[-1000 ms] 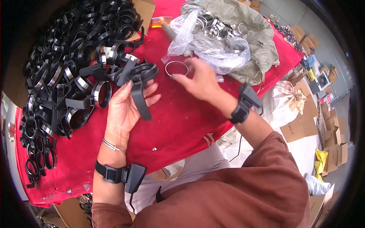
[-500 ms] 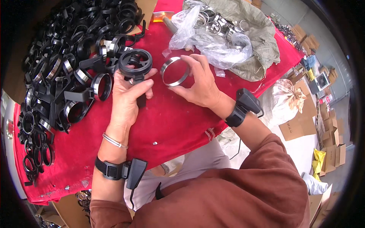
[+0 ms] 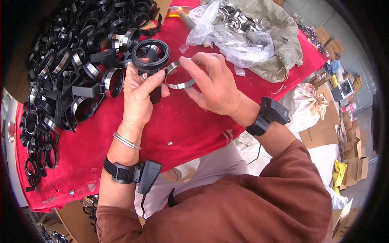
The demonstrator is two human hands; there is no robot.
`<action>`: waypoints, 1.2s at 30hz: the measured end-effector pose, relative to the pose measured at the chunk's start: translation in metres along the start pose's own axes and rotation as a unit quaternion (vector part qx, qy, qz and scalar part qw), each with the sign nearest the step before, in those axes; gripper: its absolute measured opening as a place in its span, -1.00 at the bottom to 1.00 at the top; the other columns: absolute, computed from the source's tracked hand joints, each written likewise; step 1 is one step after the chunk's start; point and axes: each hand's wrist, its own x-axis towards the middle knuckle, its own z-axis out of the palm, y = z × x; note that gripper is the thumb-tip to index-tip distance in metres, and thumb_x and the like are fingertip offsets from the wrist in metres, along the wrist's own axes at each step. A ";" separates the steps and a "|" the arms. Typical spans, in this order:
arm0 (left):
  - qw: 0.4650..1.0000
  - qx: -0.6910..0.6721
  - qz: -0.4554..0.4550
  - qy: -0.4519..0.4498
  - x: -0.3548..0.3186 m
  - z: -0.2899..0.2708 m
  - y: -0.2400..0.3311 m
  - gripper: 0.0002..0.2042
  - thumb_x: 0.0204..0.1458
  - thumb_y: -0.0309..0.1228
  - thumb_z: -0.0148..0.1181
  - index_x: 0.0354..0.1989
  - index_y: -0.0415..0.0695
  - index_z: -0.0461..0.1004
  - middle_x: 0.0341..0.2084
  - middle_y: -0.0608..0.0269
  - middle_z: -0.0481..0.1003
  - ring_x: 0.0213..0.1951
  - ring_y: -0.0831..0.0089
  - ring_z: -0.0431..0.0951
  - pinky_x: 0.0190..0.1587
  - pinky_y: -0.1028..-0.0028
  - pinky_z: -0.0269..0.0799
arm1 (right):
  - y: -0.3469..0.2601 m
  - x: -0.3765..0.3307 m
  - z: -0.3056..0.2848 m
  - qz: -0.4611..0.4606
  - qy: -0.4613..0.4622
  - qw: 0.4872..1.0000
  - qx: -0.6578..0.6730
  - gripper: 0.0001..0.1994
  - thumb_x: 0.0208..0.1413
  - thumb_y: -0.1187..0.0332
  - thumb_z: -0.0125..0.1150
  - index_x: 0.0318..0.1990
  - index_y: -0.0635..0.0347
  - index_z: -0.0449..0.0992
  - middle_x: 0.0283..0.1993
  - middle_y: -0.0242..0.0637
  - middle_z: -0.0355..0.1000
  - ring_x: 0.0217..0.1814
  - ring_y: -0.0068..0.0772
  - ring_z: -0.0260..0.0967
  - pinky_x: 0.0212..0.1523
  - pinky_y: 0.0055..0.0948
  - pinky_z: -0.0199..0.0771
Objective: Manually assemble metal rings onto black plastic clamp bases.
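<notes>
My left hand (image 3: 138, 95) is closed around the handle of a black plastic ring (image 3: 161, 64), whose round opening faces up. The lower end of the handle pokes out below my fingers. A thin shiny metal ring (image 3: 181, 85) is pinched between the thumb and fingers of my right hand (image 3: 219, 87). It sits just right of the black ring, close to my left fingertips; whether the two rings touch I cannot tell. Left of my left hand lies a large heap of black ring parts (image 3: 65, 77) with handles, several of them with metal bands around them.
A red cloth (image 3: 190, 125) covers the table. At the back right, a grey-green sack (image 3: 283, 52) and clear plastic bag (image 3: 239, 52) hold loose metal rings. An orange packet (image 3: 178, 11) lies at the far edge. Cardboard boxes (image 3: 352, 146) stand on the floor to the right.
My right hand has brought the metal ring leftward, nearer to the black ring. The black ring has tipped so that more of its opening shows. The whole view has shifted slightly.
</notes>
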 end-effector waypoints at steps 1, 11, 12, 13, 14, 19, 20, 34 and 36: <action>1.000 0.000 -0.001 0.000 0.000 -0.001 0.000 -0.69 0.01 -0.58 0.08 -0.06 -0.15 0.22 -0.24 0.08 0.45 -0.42 0.46 0.48 -0.53 0.58 0.37 | 0.000 0.001 -0.001 -0.016 -0.004 1.000 -0.010 -0.37 -0.36 0.43 0.26 0.04 0.27 0.30 -0.14 -0.12 0.21 -0.17 -0.11 0.22 -0.16 -0.28 0.32; 0.997 -0.052 -0.045 -0.026 0.000 -0.005 -0.002 -0.74 0.04 -0.55 0.07 -0.08 -0.11 0.31 -0.35 0.09 0.44 -0.60 0.52 0.39 -0.52 0.55 0.34 | 0.002 0.005 0.000 -0.009 -0.015 1.000 -0.010 -0.32 -0.38 0.31 0.33 0.03 0.31 0.28 -0.13 -0.10 0.23 -0.16 -0.09 0.22 -0.11 -0.28 0.30; 0.997 -0.051 -0.053 -0.030 0.000 -0.004 -0.002 -0.73 0.05 -0.53 0.08 -0.05 -0.10 0.31 -0.36 0.07 0.45 -0.62 0.53 0.39 -0.52 0.55 0.34 | 0.002 0.005 -0.002 -0.003 -0.040 0.999 -0.008 -0.31 -0.38 0.30 0.35 0.03 0.33 0.27 -0.13 -0.08 0.24 -0.14 -0.08 0.23 -0.10 -0.27 0.30; 0.997 -0.046 -0.053 -0.032 0.000 -0.002 -0.002 -0.73 0.11 -0.43 0.04 0.00 -0.10 0.29 -0.33 0.01 0.45 -0.63 0.51 0.39 -0.52 0.56 0.34 | 0.004 0.005 -0.005 0.002 -0.064 0.998 -0.006 -0.30 -0.37 0.29 0.37 0.03 0.34 0.27 -0.13 -0.06 0.24 -0.13 -0.06 0.24 -0.09 -0.26 0.30; 0.996 -0.005 -0.087 -0.009 -0.002 0.000 0.000 -0.66 0.21 -0.23 -0.13 0.09 -0.11 0.21 -0.28 -0.03 0.46 -0.62 0.49 0.40 -0.54 0.56 0.34 | 0.006 0.006 -0.011 -0.001 -0.062 0.998 -0.007 -0.30 -0.37 0.29 0.37 0.03 0.34 0.27 -0.13 -0.06 0.24 -0.13 -0.06 0.24 -0.09 -0.26 0.30; 0.986 0.055 -0.140 -0.069 -0.004 0.008 0.006 -0.48 0.23 -0.06 -0.49 0.25 -0.10 -0.01 -0.21 0.00 0.44 -0.54 0.39 0.48 -0.66 0.55 0.39 | 0.021 0.016 -0.043 0.171 -0.119 0.967 0.149 -0.34 -0.31 0.27 0.38 0.02 0.39 0.31 -0.20 -0.03 0.33 -0.16 -0.12 0.35 -0.17 -0.31 0.41; 0.986 0.055 -0.140 -0.069 -0.006 0.008 0.006 -0.48 0.23 -0.06 -0.49 0.25 -0.10 -0.01 -0.21 0.00 0.44 -0.54 0.39 0.48 -0.66 0.55 0.39 | 0.021 0.020 -0.045 0.224 -0.170 0.943 0.175 -0.34 -0.30 0.31 0.38 0.03 0.41 0.32 -0.18 -0.04 0.35 -0.15 -0.22 0.39 -0.20 -0.37 0.46; 0.979 0.112 -0.147 -0.083 -0.007 0.011 0.008 -0.50 0.23 -0.16 -0.37 0.33 0.02 -0.14 -0.24 0.10 0.47 -0.40 0.42 0.55 -0.58 0.55 0.49 | 0.021 0.027 -0.016 0.148 -0.118 0.965 0.183 -0.32 -0.33 0.22 0.40 0.02 0.37 0.35 -0.19 -0.06 0.36 -0.27 -0.23 0.37 -0.25 -0.40 0.45; 0.979 0.113 -0.147 -0.082 -0.006 0.008 0.006 -0.50 0.23 -0.14 -0.35 0.33 0.03 -0.12 -0.29 0.14 0.48 -0.43 0.46 0.53 -0.59 0.56 0.47 | 0.019 0.027 -0.013 0.154 -0.118 0.963 0.184 -0.33 -0.33 0.24 0.41 0.02 0.36 0.36 -0.18 -0.07 0.35 -0.26 -0.23 0.37 -0.25 -0.41 0.45</action>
